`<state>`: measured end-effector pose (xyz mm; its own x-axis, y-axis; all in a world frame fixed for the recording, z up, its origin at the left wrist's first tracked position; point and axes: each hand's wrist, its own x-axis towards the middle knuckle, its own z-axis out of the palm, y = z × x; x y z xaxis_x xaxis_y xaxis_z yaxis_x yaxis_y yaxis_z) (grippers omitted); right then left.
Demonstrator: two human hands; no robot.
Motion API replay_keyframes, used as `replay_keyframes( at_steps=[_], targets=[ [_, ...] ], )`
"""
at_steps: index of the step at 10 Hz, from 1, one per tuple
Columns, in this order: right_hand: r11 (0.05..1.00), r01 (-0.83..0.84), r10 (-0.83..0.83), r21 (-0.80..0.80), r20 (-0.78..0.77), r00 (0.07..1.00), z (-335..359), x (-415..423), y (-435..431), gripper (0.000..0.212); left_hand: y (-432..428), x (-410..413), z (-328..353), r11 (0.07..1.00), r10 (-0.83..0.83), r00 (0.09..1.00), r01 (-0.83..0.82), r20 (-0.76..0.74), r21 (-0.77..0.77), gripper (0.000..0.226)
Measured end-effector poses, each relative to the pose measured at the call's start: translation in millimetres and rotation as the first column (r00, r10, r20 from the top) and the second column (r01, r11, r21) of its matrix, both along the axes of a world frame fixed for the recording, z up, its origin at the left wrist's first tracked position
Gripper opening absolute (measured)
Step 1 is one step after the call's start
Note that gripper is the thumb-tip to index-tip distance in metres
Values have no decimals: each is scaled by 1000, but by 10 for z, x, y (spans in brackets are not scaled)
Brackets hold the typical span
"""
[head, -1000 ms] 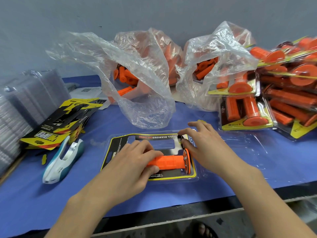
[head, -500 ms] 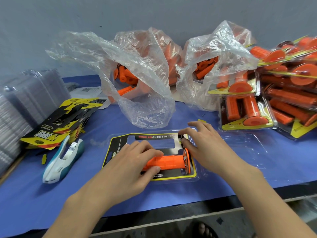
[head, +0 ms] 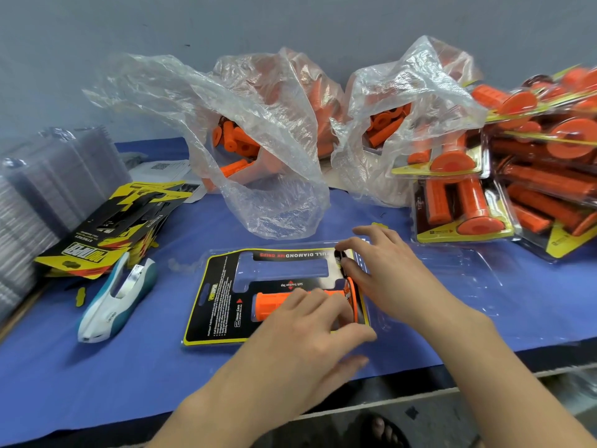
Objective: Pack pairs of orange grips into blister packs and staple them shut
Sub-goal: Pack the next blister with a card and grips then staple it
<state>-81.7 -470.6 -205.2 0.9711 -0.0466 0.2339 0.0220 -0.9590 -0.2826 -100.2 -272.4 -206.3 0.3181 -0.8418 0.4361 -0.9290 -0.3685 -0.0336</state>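
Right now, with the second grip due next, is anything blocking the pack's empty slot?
Nothing lies in the empty slot, but the thumb of the right hand sits at its right end. The left hand rests on the grip in the lower slot, and the lid lies open to the right.

Just one head cam, looking forward and down at the counter [head: 97, 376] from close up, wall at the back.
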Motion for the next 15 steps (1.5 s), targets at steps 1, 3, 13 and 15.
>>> replay_keyframes(
  at_steps=[1, 3, 13, 15],
  targets=[
    [1000, 1, -1, 0, -6, 1000, -5, -1, -3, 32, -53, -24, -54, 1000, -5, 1000, 5, 21, -13, 24],
    [1000, 3, -3, -3, -11, 1000, 9, 4, 4, 32, -63, -7, -84, 999, 54, 997, -54, 56, 4, 20],
    [958, -65, 11, 279, 189, 982, 441, 302, 289, 29, 232, 389, 395, 813, 342, 914, -405, -221, -418, 19],
    [910, -121, 62, 397, 158, 985, 606, 686, 480, 30, 255, 950, 526, 649, 349, 772, -608, -532, -457, 20]
  ],
)
